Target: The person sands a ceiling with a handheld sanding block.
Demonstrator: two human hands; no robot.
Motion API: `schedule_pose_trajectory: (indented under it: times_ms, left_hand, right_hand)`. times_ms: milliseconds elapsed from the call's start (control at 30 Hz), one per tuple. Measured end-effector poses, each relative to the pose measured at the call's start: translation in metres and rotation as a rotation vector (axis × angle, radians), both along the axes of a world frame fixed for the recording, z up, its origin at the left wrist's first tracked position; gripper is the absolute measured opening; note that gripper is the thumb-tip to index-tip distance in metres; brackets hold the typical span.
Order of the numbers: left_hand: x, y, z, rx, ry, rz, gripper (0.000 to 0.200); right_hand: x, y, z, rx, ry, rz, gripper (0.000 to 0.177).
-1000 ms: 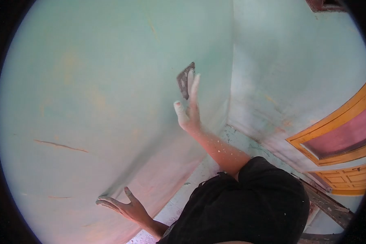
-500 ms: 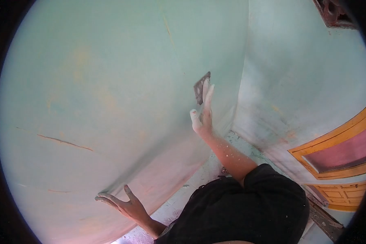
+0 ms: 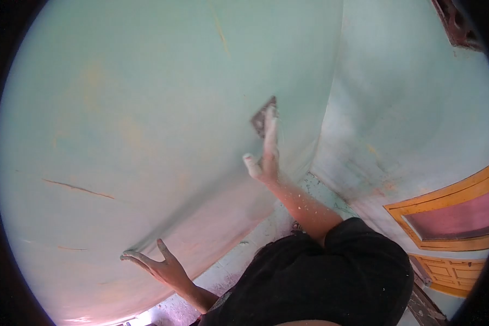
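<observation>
Soft light throws a shadow (image 3: 193, 209) along the wall (image 3: 146, 108), the right hand (image 3: 265, 160) blurred, the corners black.

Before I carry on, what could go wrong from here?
The right hand has its fingers along the dark pad with the thumb off it, so the pad might slip loose.

The corner lies just beyond that hand; a wide stroke could knock the knuckles there.

The wall has a crack above the left hand; rubbing across it could snag the pad.
</observation>
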State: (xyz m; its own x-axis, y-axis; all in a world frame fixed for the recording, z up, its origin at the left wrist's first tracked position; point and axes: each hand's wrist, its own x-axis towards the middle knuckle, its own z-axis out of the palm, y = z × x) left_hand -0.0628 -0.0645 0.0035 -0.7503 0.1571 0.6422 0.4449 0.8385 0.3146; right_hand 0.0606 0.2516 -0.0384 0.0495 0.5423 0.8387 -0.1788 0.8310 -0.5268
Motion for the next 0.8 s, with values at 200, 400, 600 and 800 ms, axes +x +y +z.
schedule_pose_trajectory:
  times_ms: [200,400,600,800]
  left_hand:
    - [-0.008,-0.003,-0.008,0.007,0.043,0.042,0.085]
    - [0.0,0.002,0.003,-0.006,-0.034,0.03,0.086]
    - [0.003,0.007,0.002,-0.073,0.025,0.077,0.088]
    - [-0.006,0.002,-0.003,-0.067,-0.015,0.108,0.089]
  right_hand:
    - [0.003,0.012,-0.051,-0.026,-0.201,0.025,0.088]
    - [-0.003,0.025,-0.096,-0.317,0.034,0.069,0.088]
    - [0.003,-0.013,-0.021,0.081,-0.127,0.212,0.095]
    - [-0.002,-0.011,-0.052,0.201,-0.177,0.174,0.088]
